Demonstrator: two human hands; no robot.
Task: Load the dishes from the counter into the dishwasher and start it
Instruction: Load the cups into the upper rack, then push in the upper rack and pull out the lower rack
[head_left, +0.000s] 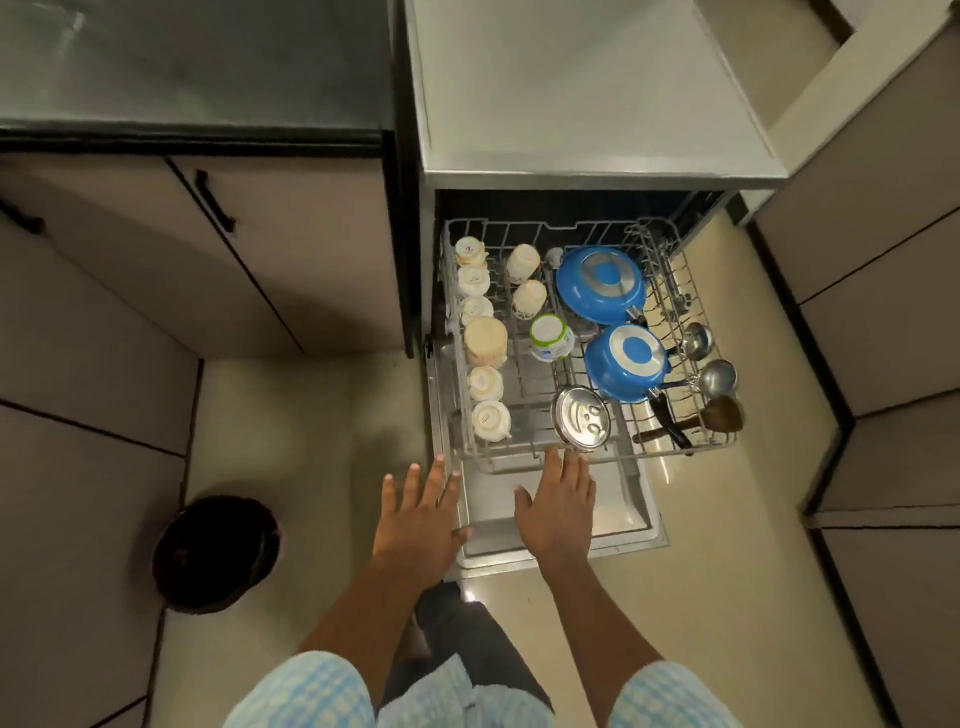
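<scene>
Both my hands are spread wide and flat, holding nothing. My left hand (418, 512) hovers at the open dishwasher door's (493, 501) 9 o'clock edge. My right hand (558, 501) is over the door, fingertips at the front rail of the rack (519, 460); can't tell if they touch it. The rack is pulled out at 12 o'clock from my hands and loaded: upturned cups (485, 383) down its 9 o'clock side, two blue pans (600, 285) at 3 o'clock, a steel lid (579, 418) at the front, ladles (717, 376) on the far 3 o'clock edge. The dark desk (182, 67) is at 10 o'clock and a black bin (215, 553) on the floor at 8 o'clock.
</scene>
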